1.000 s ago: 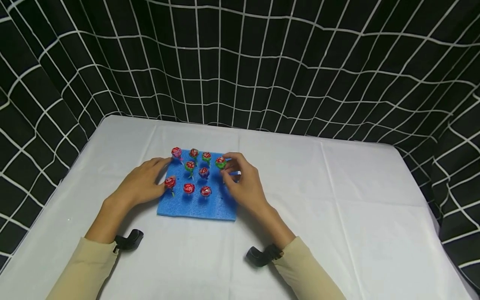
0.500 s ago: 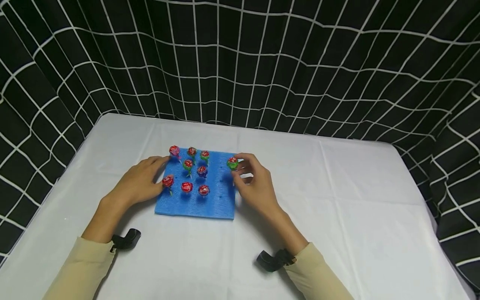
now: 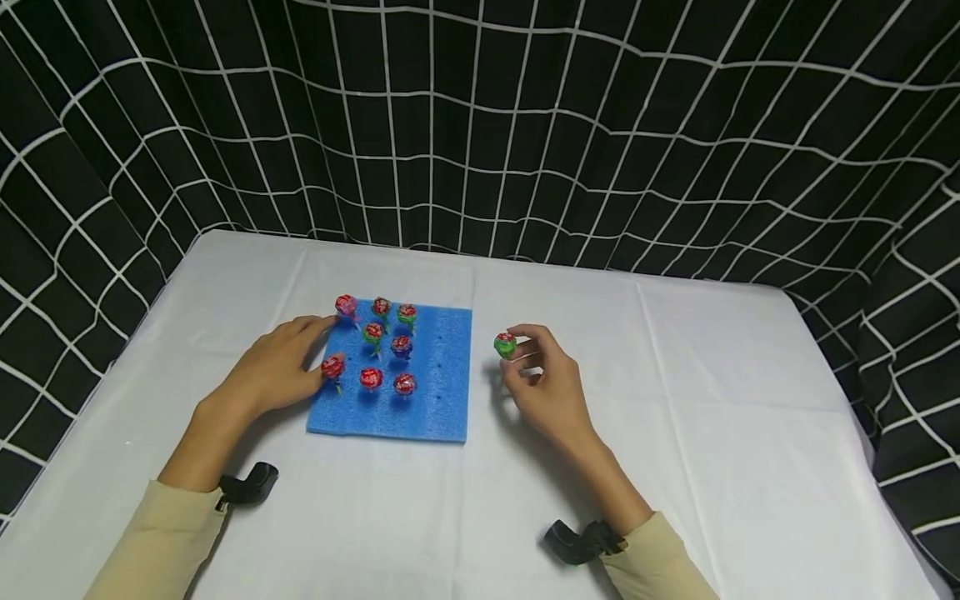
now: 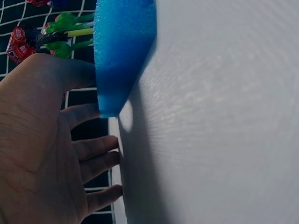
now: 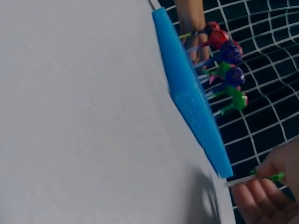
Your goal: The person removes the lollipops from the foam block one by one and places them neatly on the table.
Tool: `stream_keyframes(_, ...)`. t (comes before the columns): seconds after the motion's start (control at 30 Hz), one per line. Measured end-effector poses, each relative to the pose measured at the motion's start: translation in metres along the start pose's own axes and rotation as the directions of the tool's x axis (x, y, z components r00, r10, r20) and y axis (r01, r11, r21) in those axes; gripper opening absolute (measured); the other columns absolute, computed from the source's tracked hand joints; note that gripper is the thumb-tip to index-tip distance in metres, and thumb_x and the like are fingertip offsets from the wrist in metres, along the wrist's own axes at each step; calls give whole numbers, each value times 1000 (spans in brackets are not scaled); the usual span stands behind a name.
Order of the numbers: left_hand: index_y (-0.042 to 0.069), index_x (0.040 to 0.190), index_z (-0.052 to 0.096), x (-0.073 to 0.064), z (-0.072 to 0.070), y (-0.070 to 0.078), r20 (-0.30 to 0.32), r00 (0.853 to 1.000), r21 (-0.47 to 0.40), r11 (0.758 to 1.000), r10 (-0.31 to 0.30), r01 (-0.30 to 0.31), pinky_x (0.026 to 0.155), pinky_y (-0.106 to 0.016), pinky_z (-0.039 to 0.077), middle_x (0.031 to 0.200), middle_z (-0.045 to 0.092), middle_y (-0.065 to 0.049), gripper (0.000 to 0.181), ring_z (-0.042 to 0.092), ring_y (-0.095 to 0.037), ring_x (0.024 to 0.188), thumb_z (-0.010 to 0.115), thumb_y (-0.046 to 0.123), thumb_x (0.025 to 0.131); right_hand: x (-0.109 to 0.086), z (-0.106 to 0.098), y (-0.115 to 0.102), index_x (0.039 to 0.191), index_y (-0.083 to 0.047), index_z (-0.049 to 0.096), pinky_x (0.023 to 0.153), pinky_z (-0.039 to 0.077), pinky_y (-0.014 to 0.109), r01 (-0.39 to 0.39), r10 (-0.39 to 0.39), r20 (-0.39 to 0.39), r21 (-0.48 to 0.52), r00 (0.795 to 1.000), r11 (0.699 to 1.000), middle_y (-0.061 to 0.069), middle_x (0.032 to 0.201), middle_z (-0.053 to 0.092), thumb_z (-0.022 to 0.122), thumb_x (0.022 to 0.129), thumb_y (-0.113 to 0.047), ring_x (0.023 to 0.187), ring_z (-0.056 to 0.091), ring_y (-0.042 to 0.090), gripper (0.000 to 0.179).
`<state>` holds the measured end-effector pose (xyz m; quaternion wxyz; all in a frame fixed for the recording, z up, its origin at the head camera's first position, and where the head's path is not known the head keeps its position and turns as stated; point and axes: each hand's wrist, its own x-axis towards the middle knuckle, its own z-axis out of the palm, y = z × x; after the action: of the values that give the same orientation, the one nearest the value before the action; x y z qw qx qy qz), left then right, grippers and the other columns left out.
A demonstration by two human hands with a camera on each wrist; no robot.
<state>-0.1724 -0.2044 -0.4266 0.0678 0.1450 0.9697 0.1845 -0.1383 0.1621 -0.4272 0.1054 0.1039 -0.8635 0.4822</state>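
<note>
Between thumb and fingertips my right hand pinches a green-wrapped lollipop above the white cloth, right of a blue foam board. The right wrist view shows its white stick poking out from the hand beside the board's edge; the wrapped head is mostly hidden there. My left hand rests at the board's left edge, with fingers extended and the thumb by a red lollipop. In the left wrist view its thumb and index finger lie against the foam.
Several other lollipops in red, green, pink and purple wrappers stand in the board, such as a purple one. Small holes dot its right part. A white cloth covers the table, and a black curtain with white grid lines surrounds it.
My right hand has carried the green lollipop from over the board's right side out to the right, beyond its edge. The left hand stays at the board's left edge.
</note>
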Motion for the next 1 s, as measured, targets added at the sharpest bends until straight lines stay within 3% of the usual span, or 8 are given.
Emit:
stream_keyframes(0.3,6,162,41,-1,1,-2,-16,1000,10,1000,12,-12,122,-72,34,163,45,-25,72,41,-51,152,60,27,96,-7,-4,7,126,-8,69,72,53,22,-72,80,66,-124,995,990,8,86,77,74,88,0,73,67,11,39)
stream_keyframes(0.57,5,162,40,-1,4,-4,-12,1000,2,1000,9,-9,123,-72,32,164,44,-26,71,40,-51,152,59,27,97,-5,-1,10,121,-5,70,61,49,22,-133,147,82,-154,986,979,10,82,76,71,85,0,63,63,13,36)
stream_keyframes(1.0,6,163,39,0,2,-4,-10,1000,4,1000,-5,5,124,-72,31,165,43,-24,72,39,-51,153,59,29,97,0,6,4,122,-4,69,66,47,28,-193,215,64,-245,975,950,9,86,74,77,88,-9,74,61,18,35)
